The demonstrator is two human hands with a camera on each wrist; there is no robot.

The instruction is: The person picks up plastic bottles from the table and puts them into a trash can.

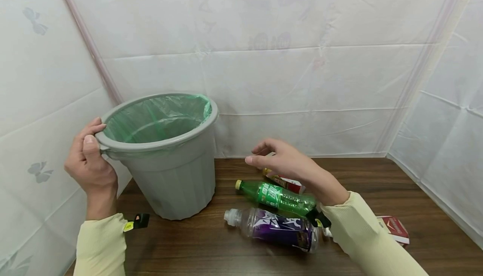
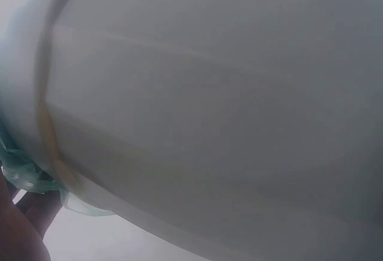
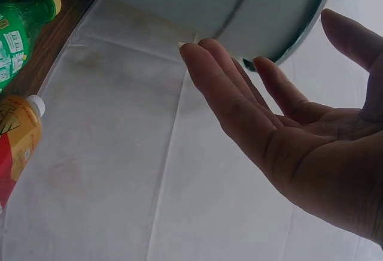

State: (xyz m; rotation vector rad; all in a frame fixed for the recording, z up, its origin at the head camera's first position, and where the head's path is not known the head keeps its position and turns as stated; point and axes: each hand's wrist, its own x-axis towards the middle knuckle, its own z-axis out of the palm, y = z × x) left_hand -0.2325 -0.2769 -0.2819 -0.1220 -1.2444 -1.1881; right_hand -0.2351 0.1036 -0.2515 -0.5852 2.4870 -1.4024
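My left hand (image 1: 90,160) grips the rim of a grey trash bin (image 1: 173,179) at its left side, thumb over the edge. A green plastic liner (image 1: 156,116) lines the bin. The bin's wall (image 2: 209,123) fills most of the left wrist view. To the right, my right hand (image 1: 292,162) hovers above the bottles, fingers loosely extended and holding nothing. Closest beneath it is a bottle with an orange and red label (image 3: 15,135), partly hidden by the hand in the head view. In front lies a green plastic bottle (image 1: 269,194) with a yellow cap.
A clear bottle with a purple label (image 1: 279,227) lies nearest me on the brown wooden table (image 1: 188,246). A red and white box (image 1: 394,230) sits at the right, partly behind my sleeve. White sheeting (image 1: 264,79) walls in the back and sides.
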